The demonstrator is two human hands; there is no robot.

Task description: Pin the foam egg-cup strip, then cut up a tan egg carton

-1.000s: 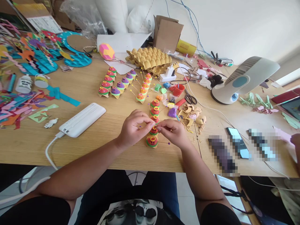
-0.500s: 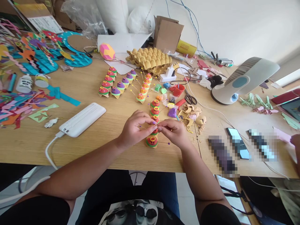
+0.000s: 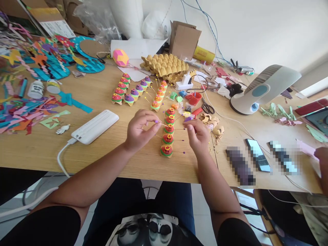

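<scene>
A row of egg-carton cups topped with red, green and yellow clay (image 3: 167, 131) runs away from me on the wooden table (image 3: 107, 150). My left hand (image 3: 139, 131) hovers just left of the row, its fingers pinched on a thin stick with a purple ball at the tip (image 3: 156, 122). My right hand (image 3: 197, 135) is to the right of the row, fingers curled; what it holds, if anything, is too small to make out. Several more sticks poke out of the cups.
Three more rows of decorated cups (image 3: 138, 90) lie beyond. A white power bank (image 3: 95, 126) with cable sits left, egg trays (image 3: 164, 63), scissors (image 3: 208, 107), clay bits and a fan (image 3: 263, 89) behind and right. Phones (image 3: 257, 159) and another person's hand (image 3: 321, 155) are far right.
My hands were pinched together over the near cups; now they have drawn apart, left hand keeping the purple-tipped stick, right hand moved right. The camera shifted slightly.
</scene>
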